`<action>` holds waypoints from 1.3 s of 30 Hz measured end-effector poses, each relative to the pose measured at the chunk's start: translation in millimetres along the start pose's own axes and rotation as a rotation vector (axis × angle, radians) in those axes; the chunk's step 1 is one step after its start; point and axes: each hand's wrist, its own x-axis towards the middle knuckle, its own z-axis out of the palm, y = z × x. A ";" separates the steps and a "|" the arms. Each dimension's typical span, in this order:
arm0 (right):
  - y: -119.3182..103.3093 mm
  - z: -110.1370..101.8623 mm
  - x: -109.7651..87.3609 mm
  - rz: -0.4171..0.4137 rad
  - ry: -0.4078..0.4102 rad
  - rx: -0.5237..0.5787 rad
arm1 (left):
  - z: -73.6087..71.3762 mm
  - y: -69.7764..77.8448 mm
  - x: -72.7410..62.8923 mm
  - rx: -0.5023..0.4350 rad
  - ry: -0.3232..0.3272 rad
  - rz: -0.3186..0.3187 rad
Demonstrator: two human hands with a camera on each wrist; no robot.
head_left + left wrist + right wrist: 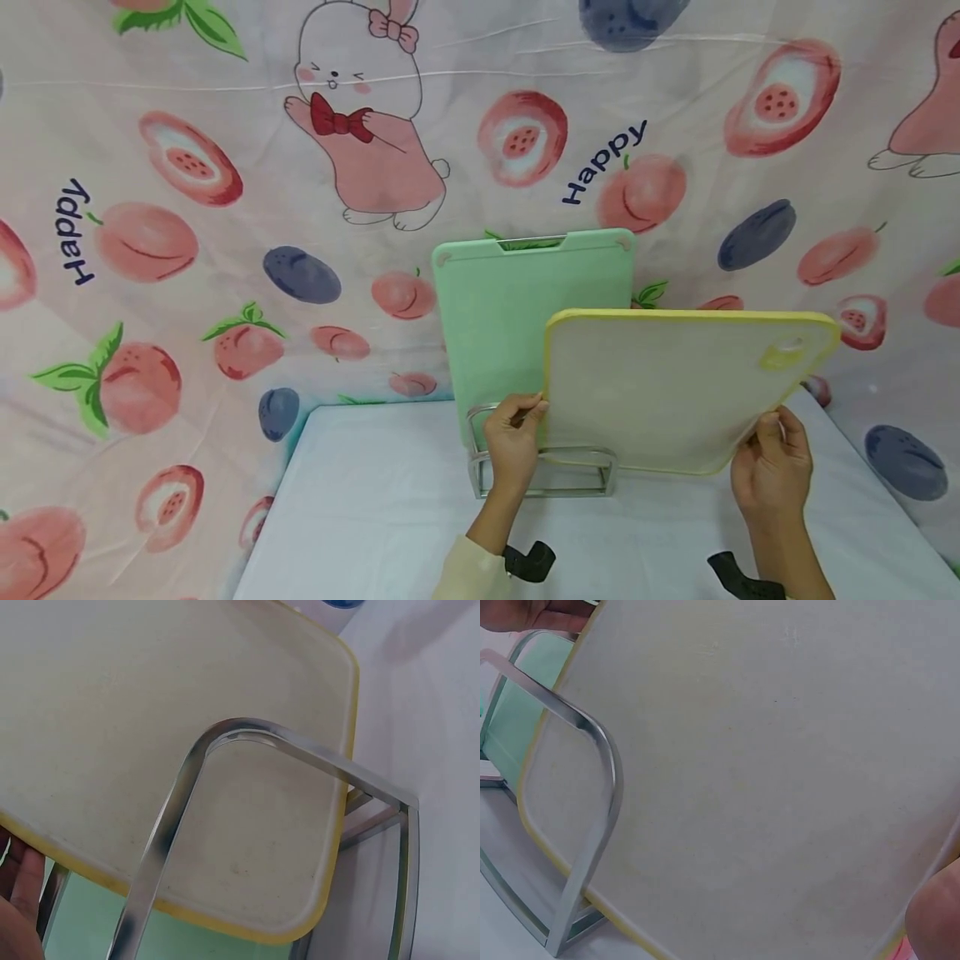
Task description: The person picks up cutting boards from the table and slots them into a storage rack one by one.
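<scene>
A white cutting board with a yellow rim stands tilted, its lower left corner behind the front loop of a metal rack. My left hand pinches its left edge. With the thumb on the near face, my right hand grips the slanted lower right edge. A green cutting board stands upright in the rack behind the white one. The left wrist view shows the white board's corner between the front loop and the green board. In the right wrist view, the right thumb lies at the board's edge.
The rack stands on a table with a white cover. Behind it hangs a cloth printed with fruit and rabbits. A black strap is on the left wrist, another black strap on the right.
</scene>
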 end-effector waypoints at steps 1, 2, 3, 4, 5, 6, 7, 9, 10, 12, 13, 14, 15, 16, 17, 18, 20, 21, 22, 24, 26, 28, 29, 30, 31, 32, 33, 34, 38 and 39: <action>0.7 -0.2 -0.4 0.001 0.002 -0.002 | -0.5 0.3 0.4 0.000 -0.002 0.003; 1.4 -0.4 -0.7 0.003 0.004 0.000 | -1.0 0.5 0.8 0.001 -0.005 0.004; 2.0 -0.7 -1.1 0.003 0.005 -0.002 | -1.4 0.6 1.1 0.000 -0.009 0.002; 2.6 -0.9 -1.4 0.004 0.006 -0.001 | -1.8 0.5 1.4 -0.001 -0.012 0.001; 3.1 -1.0 -1.8 0.004 0.008 0.002 | -2.3 0.7 1.6 -0.002 -0.012 -0.006; 3.8 -1.0 -2.1 0.004 0.010 0.003 | -2.8 0.7 1.8 -0.003 -0.012 -0.009; 4.5 -0.9 -2.5 0.004 0.011 0.004 | -3.3 0.8 2.0 -0.001 -0.010 -0.011; 5.9 -0.5 -3.3 0.003 0.011 0.005 | -4.2 0.3 2.0 0.001 -0.001 -0.014; 6.5 -0.3 -3.7 0.003 0.011 0.005 | -4.8 -0.1 2.0 0.002 0.005 -0.012; 7.9 0.5 -4.7 0.003 0.011 0.001 | -5.8 -0.8 1.9 0.000 0.018 -0.006; 8.5 0.9 -5.2 0.002 0.009 -0.004 | -6.3 -1.1 1.8 0.001 0.025 -0.002; 9.0 1.3 -5.7 0.005 0.006 -0.002 | -6.9 -1.3 1.7 -0.002 0.031 -0.001; 9.6 1.8 -6.1 0.008 0.003 0.000 | -7.5 -1.1 1.8 -0.003 0.035 -0.001; 10.2 2.2 -6.4 0.009 0.000 0.000 | -8.1 -1.2 1.9 -0.004 0.038 0.001; 10.8 2.6 -6.8 0.008 -0.006 -0.001 | -8.7 -1.0 2.0 -0.005 0.041 0.000; 11.5 2.9 -7.1 0.010 -0.011 -0.001 | -9.3 -0.9 2.2 -0.006 0.042 -0.002; 13.0 3.3 -7.6 0.017 -0.022 0.001 | -10.8 -0.3 2.4 -0.009 0.044 -0.008; 13.8 3.3 -7.9 0.016 -0.025 -0.007 | -11.5 -0.3 2.5 -0.009 0.048 -0.010; 14.6 3.3 -8.3 0.016 -0.028 -0.017 | -12.2 -0.3 2.5 -0.010 0.053 -0.012; 15.9 3.4 -8.8 0.021 -0.032 -0.022 | -13.6 0.1 2.6 -0.010 0.063 -0.021; 17.0 3.4 -9.2 0.018 -0.033 -0.035 | -14.6 0.6 2.7 -0.007 0.070 -0.027; 17.7 3.4 -9.7 0.027 -0.033 -0.030 | -15.4 1.2 2.9 -0.004 0.074 -0.035; 17.9 3.2 -9.9 0.031 -0.032 -0.028 | -16.0 1.8 3.0 -0.004 0.074 -0.040; 18.3 3.3 -10.2 0.034 -0.034 -0.025 | -16.4 1.9 3.1 -0.003 0.074 -0.041; 18.7 3.2 -10.7 0.037 -0.035 -0.028 | -17.0 2.4 3.4 -0.003 0.074 -0.042; 19.1 3.2 -11.1 0.042 -0.037 -0.024 | -17.6 2.7 3.6 -0.002 0.074 -0.042; 19.6 3.2 -11.5 0.051 -0.039 -0.014 | -18.3 3.1 3.9 -0.001 0.076 -0.042; 20.2 3.2 -12.0 0.057 -0.043 -0.010 | -19.1 3.5 4.2 -0.002 0.078 -0.044; 23.2 3.9 -13.7 0.076 -0.051 -0.002 | -22.6 4.6 5.6 -0.002 0.083 -0.043; 24.0 4.3 -14.1 0.080 -0.050 -0.002 | -23.7 4.8 5.7 -0.005 0.083 -0.045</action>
